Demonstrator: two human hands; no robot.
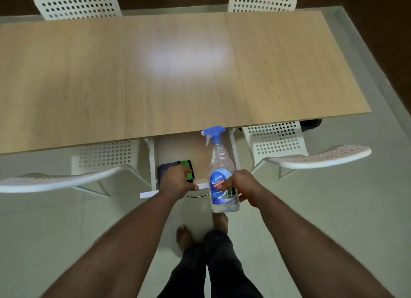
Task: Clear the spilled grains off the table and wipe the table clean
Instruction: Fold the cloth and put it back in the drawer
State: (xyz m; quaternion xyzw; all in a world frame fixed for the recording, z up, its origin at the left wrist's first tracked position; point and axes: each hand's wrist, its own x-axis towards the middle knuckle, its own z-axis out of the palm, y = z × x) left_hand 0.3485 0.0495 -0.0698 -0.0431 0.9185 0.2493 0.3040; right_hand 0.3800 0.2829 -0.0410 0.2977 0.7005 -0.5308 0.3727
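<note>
Head cam: left hand [178, 182] grips green-black cloth [188, 168] in the near drawer [153, 164], right hand [242, 183] grasps spray bottle [222, 175], table [155, 75] looks grain-free, so next prob spray + wipe.

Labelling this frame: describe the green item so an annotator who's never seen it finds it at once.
Start at the wooden table; an open drawer sticks out from its near edge. The green and black item lies at the drawer's left, gripped by the left hand. It's the only green thing; the spray bottle beside it is clear and blue.
</note>
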